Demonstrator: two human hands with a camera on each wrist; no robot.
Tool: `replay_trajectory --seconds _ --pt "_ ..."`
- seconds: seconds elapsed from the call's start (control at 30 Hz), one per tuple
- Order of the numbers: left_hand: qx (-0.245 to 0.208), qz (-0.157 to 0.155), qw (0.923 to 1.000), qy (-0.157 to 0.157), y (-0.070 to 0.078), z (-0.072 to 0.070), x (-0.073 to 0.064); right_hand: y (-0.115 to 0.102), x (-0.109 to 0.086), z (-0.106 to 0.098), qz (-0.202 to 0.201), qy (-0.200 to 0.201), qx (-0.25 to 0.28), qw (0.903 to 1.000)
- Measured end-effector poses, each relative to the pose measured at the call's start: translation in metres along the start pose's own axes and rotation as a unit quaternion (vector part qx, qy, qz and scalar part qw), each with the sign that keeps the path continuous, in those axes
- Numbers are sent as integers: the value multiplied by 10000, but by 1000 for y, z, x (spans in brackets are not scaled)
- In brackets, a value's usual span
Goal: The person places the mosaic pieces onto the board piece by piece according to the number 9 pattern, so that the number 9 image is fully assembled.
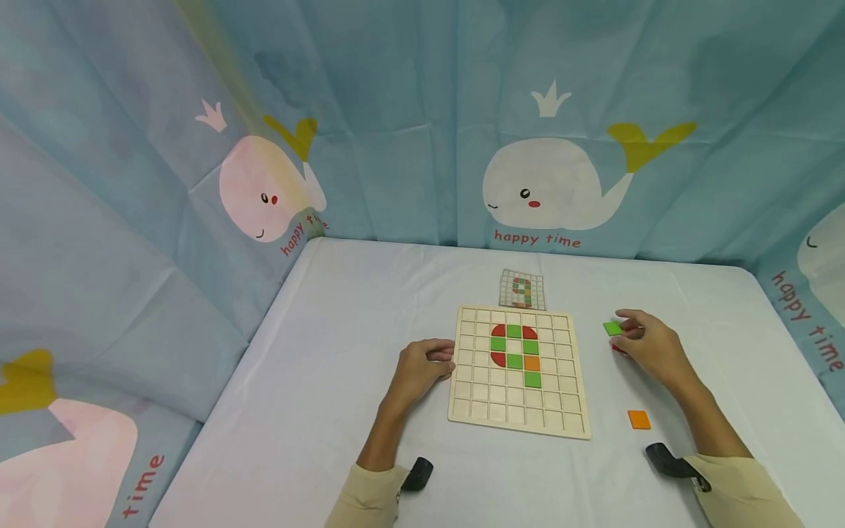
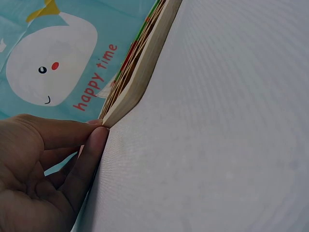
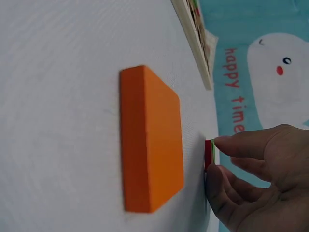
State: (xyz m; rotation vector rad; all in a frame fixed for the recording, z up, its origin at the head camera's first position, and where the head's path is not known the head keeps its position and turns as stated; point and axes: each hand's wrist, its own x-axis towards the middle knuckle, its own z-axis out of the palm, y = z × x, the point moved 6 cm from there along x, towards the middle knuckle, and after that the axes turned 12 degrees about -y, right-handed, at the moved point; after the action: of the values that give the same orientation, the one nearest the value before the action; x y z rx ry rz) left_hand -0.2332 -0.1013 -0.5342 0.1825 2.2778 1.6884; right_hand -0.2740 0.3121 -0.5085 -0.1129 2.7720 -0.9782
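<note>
A square wooden grid board [image 1: 485,400] lies on the table, with several red, green and orange tiles set in its cells. My left hand [image 1: 424,367] is at the board's left side; in the left wrist view its thumb and a finger pinch the wooden edge [image 2: 140,79]. To the right of the board, my right hand [image 1: 650,348] holds a green square tile [image 1: 612,328] between thumb and finger. A red tile [image 3: 208,153] shows just under the green one, partly hidden by the fingers. Nearer the front lies a loose orange square tile [image 1: 639,419].
A small printed pattern card [image 1: 505,293] lies behind the board, showing a similar figure on a grid. White cloth [image 1: 317,367] covers the table. Blue whale-print curtains [image 1: 396,169] rise along its back and sides.
</note>
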Motion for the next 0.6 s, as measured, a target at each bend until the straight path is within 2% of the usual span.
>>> replay_trajectory --seconds 0.3,0.6 --pt "-12 3 10000 -27 1 1 0 -3 2 3 21 -184 135 9997" --pt "-14 19 10000 -26 0 0 -1 -9 5 4 -223 -83 -33 9997"
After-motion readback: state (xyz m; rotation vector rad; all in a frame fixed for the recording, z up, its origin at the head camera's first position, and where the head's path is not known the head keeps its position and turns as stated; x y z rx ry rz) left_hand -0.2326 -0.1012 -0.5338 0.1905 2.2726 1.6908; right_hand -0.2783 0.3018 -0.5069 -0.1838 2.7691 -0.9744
